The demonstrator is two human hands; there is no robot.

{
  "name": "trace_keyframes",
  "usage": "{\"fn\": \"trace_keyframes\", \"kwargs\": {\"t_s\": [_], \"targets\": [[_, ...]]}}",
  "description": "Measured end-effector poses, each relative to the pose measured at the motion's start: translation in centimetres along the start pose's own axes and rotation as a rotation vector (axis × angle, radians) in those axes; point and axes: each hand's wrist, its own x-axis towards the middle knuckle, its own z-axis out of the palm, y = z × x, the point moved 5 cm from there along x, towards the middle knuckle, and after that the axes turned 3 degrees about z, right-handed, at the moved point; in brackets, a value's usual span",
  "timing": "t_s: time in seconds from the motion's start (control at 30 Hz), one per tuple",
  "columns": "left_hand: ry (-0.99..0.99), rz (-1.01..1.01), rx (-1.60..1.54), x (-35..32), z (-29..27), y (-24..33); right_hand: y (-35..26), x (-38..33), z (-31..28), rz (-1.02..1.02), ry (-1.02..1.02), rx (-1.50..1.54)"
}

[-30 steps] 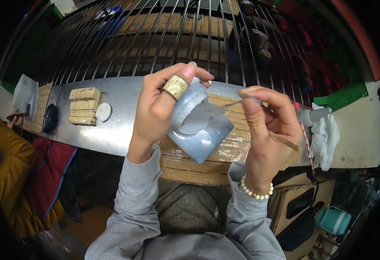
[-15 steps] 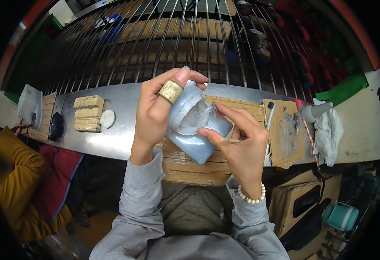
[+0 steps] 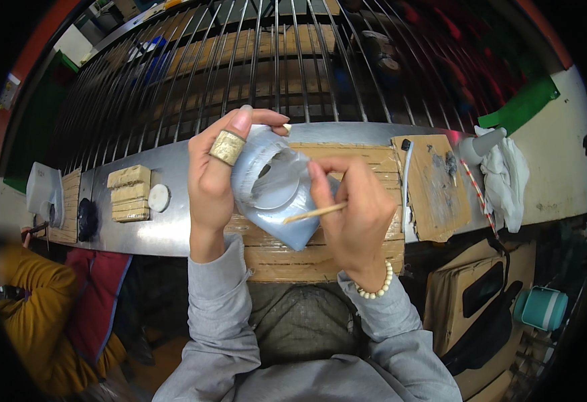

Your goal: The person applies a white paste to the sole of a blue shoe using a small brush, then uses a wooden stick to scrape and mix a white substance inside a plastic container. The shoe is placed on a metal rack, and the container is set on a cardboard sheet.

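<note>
A pale blue, glossy hollow piece point(image 3: 288, 224) with a rounded opening and a squared corner is held up over the bench. My left hand point(image 3: 214, 177) grips its upper left side, the thumb wrapped in a tan band point(image 3: 227, 147). Thin, whitish translucent film point(image 3: 281, 175) hangs around the opening. My right hand point(image 3: 357, 211) is closed at the right edge of the film, thumb and forefinger together there. A thin wooden stick point(image 3: 315, 213) sticks out leftward from its curled fingers across the piece. Whether the fingertips pinch the film is hard to see.
Cardboard point(image 3: 266, 258) lies beneath my hands. To the left are a tan ridged block point(image 3: 130, 193) and a white disc point(image 3: 159, 197). At right lie a toothbrush point(image 3: 406, 177), a stained cardboard sheet point(image 3: 434, 214) and a white cloth point(image 3: 505, 177). Metal bars point(image 3: 240, 74) stand beyond; another person's sleeve point(image 3: 39, 285) shows at left.
The view has shifted, and the hands sit slightly further left in it. My right thumb has moved up off the opening's lower rim, and more of the wooden stick shows.
</note>
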Motion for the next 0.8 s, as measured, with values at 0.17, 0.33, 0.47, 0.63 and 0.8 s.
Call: {"fn": "trace_keyframes", "kwargs": {"t_s": [0.17,0.33,0.47,0.63,0.8], "targets": [[0.018,-0.02,-0.013,0.0,0.0,0.1,2.0,0.8,1.7,0.248,-0.055,0.37],[0.01,0.005,0.02,0.0,0.0,0.2,0.8,-0.6,1.1,0.059,0.014,0.548],[0.017,0.009,0.009,-0.2,0.0,0.1,-0.4,-2.0,-0.2,-0.069,-0.154,0.526],[0.008,0.01,0.009,-0.2,0.0,0.3,-1.8,-2.9,-1.4,-0.17,-0.284,0.459],[0.01,-0.009,0.019,-0.1,0.1,0.2,-1.6,-3.0,-1.2,-0.226,-0.221,0.442]]}}
